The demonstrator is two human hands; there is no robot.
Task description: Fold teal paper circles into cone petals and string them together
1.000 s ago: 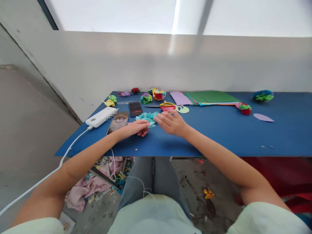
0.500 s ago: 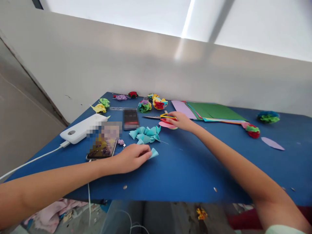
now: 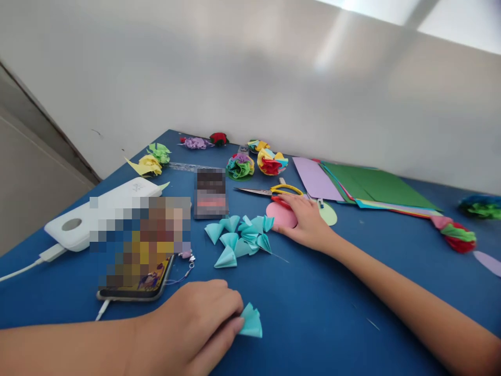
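My left hand (image 3: 195,324) rests on the blue table (image 3: 332,308) near its front edge and pinches a small folded teal paper piece (image 3: 250,320). A cluster of several folded teal paper cones (image 3: 238,237) lies in the middle of the table. My right hand (image 3: 304,222) lies flat beyond it, fingers on a pink paper circle (image 3: 278,215). Just behind the hand are red and yellow scissors (image 3: 274,192) and a pale green paper circle (image 3: 329,213).
A phone (image 3: 136,277) and a white power bank (image 3: 94,211) with a cable lie at the left. Several paper flowers (image 3: 256,159) line the back by the wall. Coloured paper sheets (image 3: 364,185) lie back right, with more flowers (image 3: 456,235) at the right.
The view has moved closer and lower over the table. My left hand drew toward the front edge with the teal piece. My right hand moved from the scissors onto the pink circle.
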